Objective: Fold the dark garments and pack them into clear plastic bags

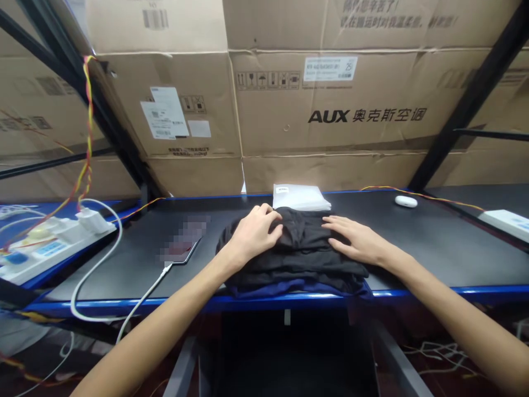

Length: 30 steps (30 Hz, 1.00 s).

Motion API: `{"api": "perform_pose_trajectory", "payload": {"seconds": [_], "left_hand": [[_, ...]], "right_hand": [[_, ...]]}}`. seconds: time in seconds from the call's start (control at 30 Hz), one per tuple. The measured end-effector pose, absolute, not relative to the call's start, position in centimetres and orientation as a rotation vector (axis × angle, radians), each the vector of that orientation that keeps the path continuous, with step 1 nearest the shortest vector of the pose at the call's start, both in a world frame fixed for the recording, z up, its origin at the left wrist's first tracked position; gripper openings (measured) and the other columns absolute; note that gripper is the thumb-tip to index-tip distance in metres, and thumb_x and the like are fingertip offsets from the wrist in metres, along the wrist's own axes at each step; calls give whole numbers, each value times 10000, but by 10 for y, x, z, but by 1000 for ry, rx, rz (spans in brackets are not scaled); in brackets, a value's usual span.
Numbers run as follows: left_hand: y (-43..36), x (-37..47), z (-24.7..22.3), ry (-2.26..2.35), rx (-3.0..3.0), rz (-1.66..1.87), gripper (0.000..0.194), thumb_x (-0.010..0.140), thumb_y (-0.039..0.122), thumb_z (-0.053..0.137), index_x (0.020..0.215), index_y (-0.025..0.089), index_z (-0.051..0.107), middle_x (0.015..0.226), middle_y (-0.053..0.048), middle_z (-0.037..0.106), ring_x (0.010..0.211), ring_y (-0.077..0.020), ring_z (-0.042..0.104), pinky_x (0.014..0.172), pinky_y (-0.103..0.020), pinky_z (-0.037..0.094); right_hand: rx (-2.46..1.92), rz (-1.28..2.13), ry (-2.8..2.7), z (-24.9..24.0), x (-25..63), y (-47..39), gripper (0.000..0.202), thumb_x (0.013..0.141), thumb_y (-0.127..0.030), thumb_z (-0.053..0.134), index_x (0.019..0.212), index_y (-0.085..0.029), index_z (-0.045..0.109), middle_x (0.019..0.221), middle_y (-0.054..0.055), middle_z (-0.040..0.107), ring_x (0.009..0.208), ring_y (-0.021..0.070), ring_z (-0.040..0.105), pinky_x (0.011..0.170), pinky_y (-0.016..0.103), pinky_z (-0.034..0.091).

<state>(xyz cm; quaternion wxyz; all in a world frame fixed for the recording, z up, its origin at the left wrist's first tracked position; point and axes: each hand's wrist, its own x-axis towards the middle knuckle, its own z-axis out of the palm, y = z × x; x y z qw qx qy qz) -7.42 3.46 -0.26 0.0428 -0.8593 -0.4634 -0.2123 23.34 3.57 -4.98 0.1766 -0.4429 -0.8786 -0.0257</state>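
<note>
A stack of folded dark garments lies at the front edge of the table, black on top with dark blue cloth at the bottom. My left hand rests on its upper left part, fingers bent and the thumb apart from them, nothing visible between. On the right side of the stack, my right hand touches the black cloth with its fingers stretched out. Just behind the garments is a flat whitish stack that looks like plastic bags, with a small label.
A phone with a white charging cable lies to the left. Further left are power strips and wires. A white earbud case and another power strip are at right. Cardboard boxes and black posts stand behind.
</note>
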Motion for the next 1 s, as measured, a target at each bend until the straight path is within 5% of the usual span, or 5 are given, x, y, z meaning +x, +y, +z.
{"api": "perform_pose_trajectory", "payload": {"seconds": [0.23, 0.6, 1.0], "left_hand": [[24, -55, -9, -1280, -2862, -571, 525, 843, 675, 606, 1155, 259, 678, 1136, -57, 638, 1028, -251, 625, 859, -369, 533], [41, -86, 15, -1643, -2390, -840, 190, 927, 358, 526, 1001, 232, 648, 909, -34, 728, 831, -219, 690, 767, -303, 495], [66, -146, -2, -2004, -2233, -75, 280, 857, 261, 505, 1123, 211, 574, 1061, -129, 695, 964, -321, 677, 786, -400, 523]], "right_hand": [[-1242, -23, -2463, -49, 233, 35, 447, 947, -425, 479, 1307, -201, 620, 1438, 138, 564, 1371, 299, 480, 1130, 508, 422], [-1242, 3, -2473, -50, 235, 36, 457, 947, -413, 476, 1321, -185, 609, 1433, 148, 565, 1347, 304, 505, 1115, 500, 435], [-1240, -11, -2470, -49, 235, 36, 456, 931, -403, 484, 1308, -188, 623, 1409, 147, 588, 1334, 311, 518, 1103, 518, 445]]}}
